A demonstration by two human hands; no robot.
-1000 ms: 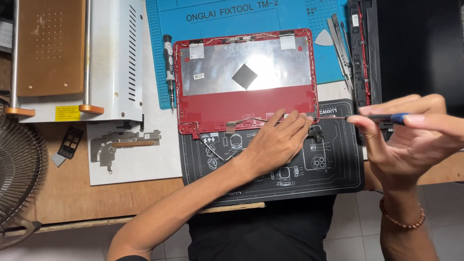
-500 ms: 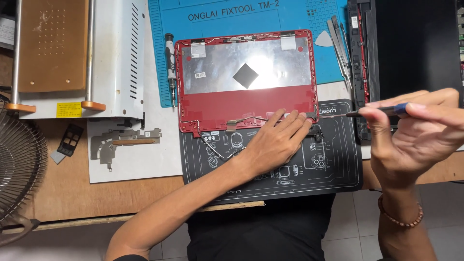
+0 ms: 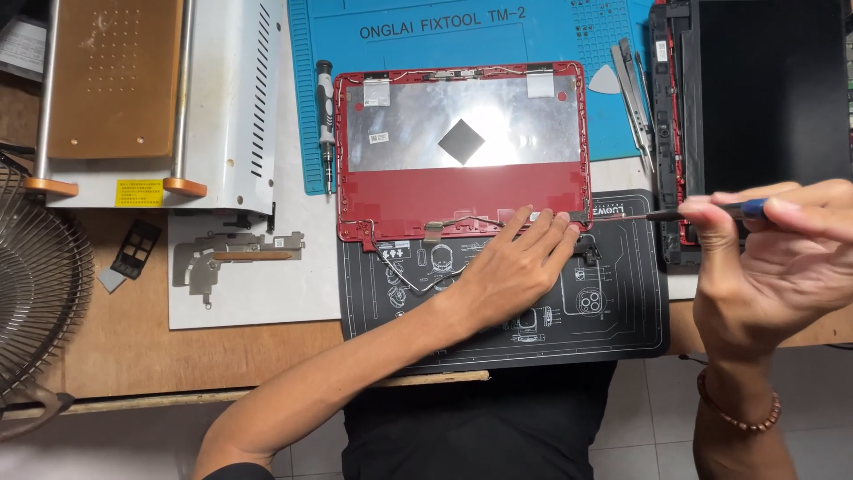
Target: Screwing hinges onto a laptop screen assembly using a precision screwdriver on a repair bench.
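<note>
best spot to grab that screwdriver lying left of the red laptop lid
Take the screwdriver by its thick black upper handle, from above. It lies flat and lengthwise on the blue mat's left side with its thin shaft toward you, close beside the red laptop lid, so pinch across its width.

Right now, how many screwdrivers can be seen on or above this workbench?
2: a black-and-silver screwdriver lying left of the red laptop lid, and a blue-handled screwdriver in the right hand. Others may be hidden.
</note>
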